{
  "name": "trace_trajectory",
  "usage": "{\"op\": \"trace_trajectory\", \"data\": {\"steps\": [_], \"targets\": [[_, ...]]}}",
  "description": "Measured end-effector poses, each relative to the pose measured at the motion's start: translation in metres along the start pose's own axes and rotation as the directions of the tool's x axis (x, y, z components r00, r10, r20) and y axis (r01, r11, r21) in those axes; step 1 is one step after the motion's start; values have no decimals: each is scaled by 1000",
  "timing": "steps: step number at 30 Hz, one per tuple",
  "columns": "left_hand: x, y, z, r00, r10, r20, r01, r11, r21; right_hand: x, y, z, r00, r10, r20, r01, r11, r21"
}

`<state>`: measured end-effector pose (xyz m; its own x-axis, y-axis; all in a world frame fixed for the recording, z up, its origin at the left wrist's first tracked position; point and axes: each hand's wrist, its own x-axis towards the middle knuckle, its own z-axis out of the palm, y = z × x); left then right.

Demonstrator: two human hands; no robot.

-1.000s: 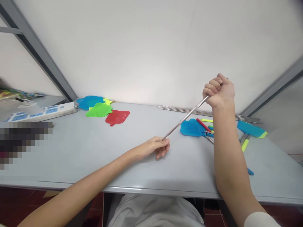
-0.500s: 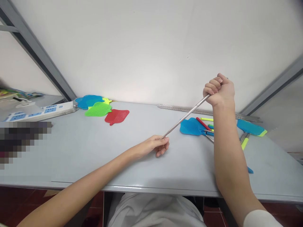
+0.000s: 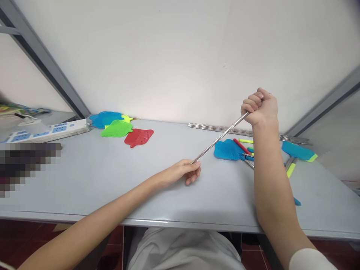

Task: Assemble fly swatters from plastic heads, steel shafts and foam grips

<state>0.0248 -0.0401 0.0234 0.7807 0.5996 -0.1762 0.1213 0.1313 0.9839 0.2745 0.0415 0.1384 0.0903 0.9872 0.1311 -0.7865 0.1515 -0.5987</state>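
A thin silver telescopic rod [image 3: 218,140] slants up to the right between my two hands. My left hand [image 3: 189,171], low over the table, pinches its lower end between thumb and fingers. Higher up, my right hand [image 3: 260,105] is closed in a fist around the upper end, and only a small tip shows past it. Beneath and beside my right forearm lie a blue fly swatter head [image 3: 229,150], a red handle grip [image 3: 241,146] and a yellow grip [image 3: 291,170]. Part of that pile is hidden behind the forearm.
Several thin metal rods [image 3: 213,128] lie along the wall. At the left are a red swatter head [image 3: 139,137], a green one [image 3: 116,129] and a blue one [image 3: 105,119]. Beyond them sits a white power strip [image 3: 71,127]. Another blue head [image 3: 298,150] lies far right.
Almost nothing differs. Both hands keep their hold on the rod in nearly the same place, and the view has shifted very slightly.
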Motion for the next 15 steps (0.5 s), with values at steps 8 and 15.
{"op": "trace_trajectory", "data": {"steps": [8,15], "targets": [[1,0,0,1000,2,-15,-2,1000,2,1,1,-2,1000,16,-15,-16,1000,15],[2,-4,-1,999,10,-36,-10,1000,23,2,6,-2,998,30,-51,-29,999,28]]}}
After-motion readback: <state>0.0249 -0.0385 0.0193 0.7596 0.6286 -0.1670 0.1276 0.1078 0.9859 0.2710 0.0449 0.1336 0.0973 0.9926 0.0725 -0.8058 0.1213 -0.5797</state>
